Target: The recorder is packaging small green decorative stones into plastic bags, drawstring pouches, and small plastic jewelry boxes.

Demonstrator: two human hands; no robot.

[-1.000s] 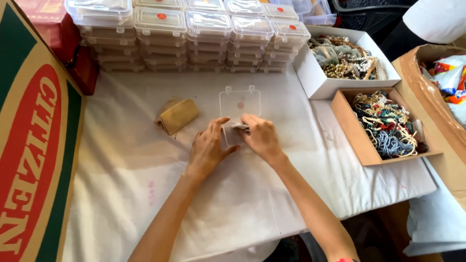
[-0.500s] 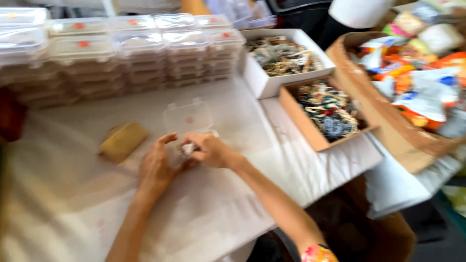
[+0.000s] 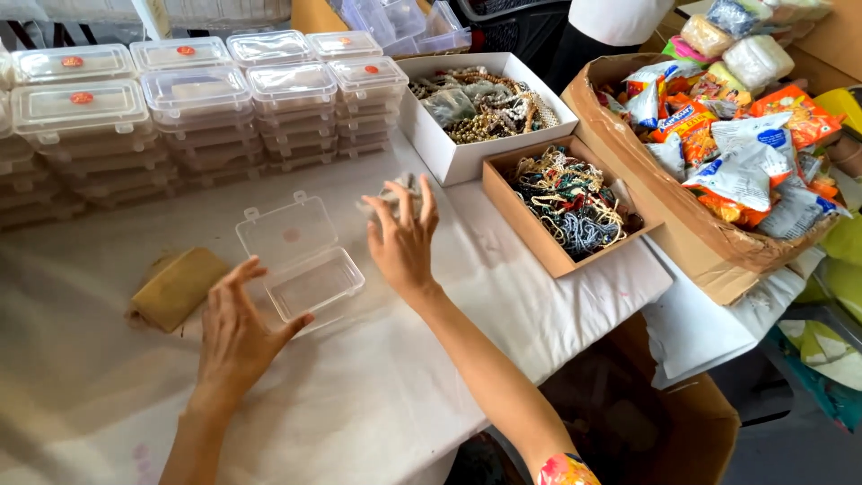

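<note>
Two hands work at one open clear plastic box (image 3: 301,260) on the counter (image 3: 377,404)
Left hand (image 3: 235,334) spread beside the light, brittle box; right hand (image 3: 401,238) pinches a small soft packet (image 3: 392,196)

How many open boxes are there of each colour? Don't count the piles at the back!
White box of beads: 1
Small brown box of beads: 1
Clear plastic case, lid open: 1
Big brown cardboard box of snack packets: 1
Total: 4
</note>
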